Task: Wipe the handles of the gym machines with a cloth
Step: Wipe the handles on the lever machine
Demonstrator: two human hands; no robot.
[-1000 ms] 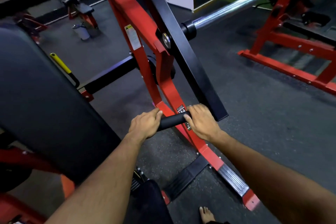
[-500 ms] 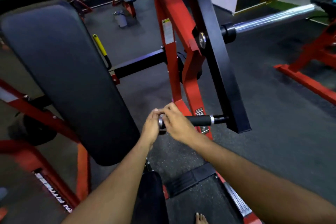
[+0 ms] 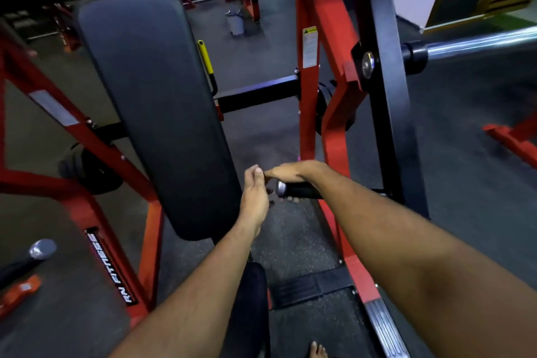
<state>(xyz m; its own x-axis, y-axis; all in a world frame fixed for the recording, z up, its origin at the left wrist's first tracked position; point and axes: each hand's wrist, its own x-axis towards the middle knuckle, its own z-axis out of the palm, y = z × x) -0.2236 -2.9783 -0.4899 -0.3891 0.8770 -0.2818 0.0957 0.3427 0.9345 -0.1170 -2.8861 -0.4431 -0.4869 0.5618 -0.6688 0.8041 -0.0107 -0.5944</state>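
Fingers (image 3: 293,199) of the right hand (image 3: 302,173) curl under a short black rubber-gripped handle with a silver end cap (image 3: 299,189), their tips showing just below the grip while the back of the hand lies over its top; the hand is closed around the grip. Left hand (image 3: 255,192), immediately left of the handle's silver cap, stands edge-on with its fingers loosely together and slightly bent, thumb tip close to the right hand's outstretched forefinger; it grasps nothing visible. No cloth can be made out in either hand, though the palms are turned away and the picture is soft, so a small cloth may be hidden there.

The handle juts leftward from a broad black steel lever arm (image 3: 386,102) that rises behind and right of the fingers. Beside that arm, directly beyond the fingers, stands a red painted steel upright (image 3: 316,9) bearing a white warning label with a yellow header (image 3: 309,46). A chrome weight sleeve (image 3: 479,43) projects from the lever arm, far up and right of the fingers. Left of the fingers and nearly touching the left hand's back runs a long black padded backrest (image 3: 151,102), tilted away. A yellow-gripped adjustment lever (image 3: 205,58) shows beyond the pad's right edge. Below the fingers lie a dark speckled rubber floor (image 3: 293,241) and a black ribbed footplate (image 3: 311,288); a bare foot (image 3: 318,350) appears at the lower edge.
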